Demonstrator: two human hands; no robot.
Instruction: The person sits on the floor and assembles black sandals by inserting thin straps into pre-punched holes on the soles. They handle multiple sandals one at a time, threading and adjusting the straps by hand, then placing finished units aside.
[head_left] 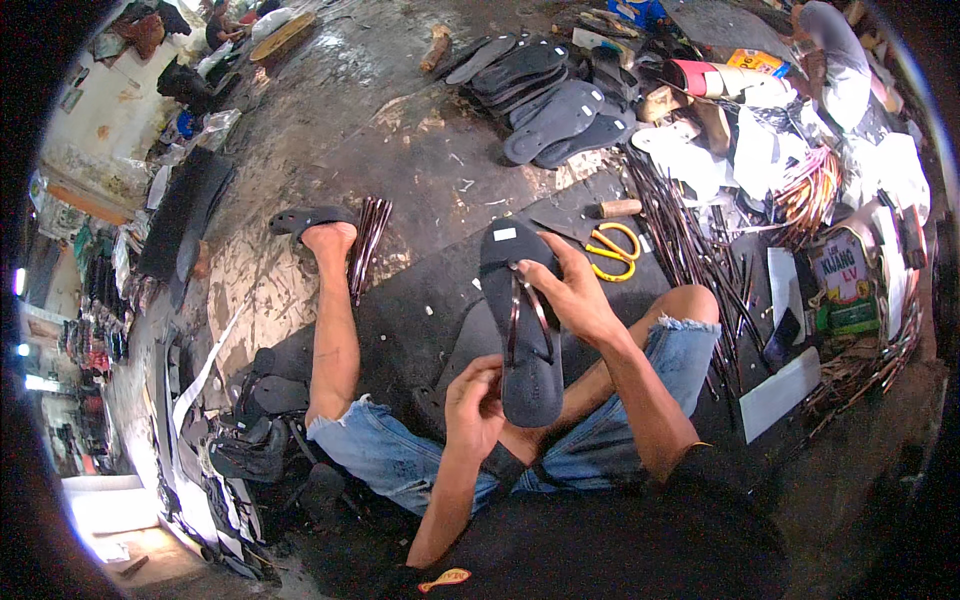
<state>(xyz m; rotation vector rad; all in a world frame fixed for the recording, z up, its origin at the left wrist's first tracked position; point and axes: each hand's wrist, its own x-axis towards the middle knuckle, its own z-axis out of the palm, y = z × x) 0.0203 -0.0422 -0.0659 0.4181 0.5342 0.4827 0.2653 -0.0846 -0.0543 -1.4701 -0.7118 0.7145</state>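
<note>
A black flip-flop (532,392) with a shiny dark brown strap is held upright in front of me, toe end away, with a small white label at the toe. My right hand (575,295) grips its toe part from the right, thumb on top near where the strap meets the sole. At the left edge by the heel, my left hand (472,405) is closed with curled fingers against the sole and the strap's end. Just beyond the right hand lie scissors (612,252) with yellow handles. Another dark sole (472,345) lies below, partly covered by the flip-flop.
Stacked black soles (555,120) lie at the far side. Loose brown straps (690,240) spread on the right, and a smaller strap bundle (371,235) lies by my left foot. Black footwear (255,440) is piled at the left. Another person (840,65) sits at the far right.
</note>
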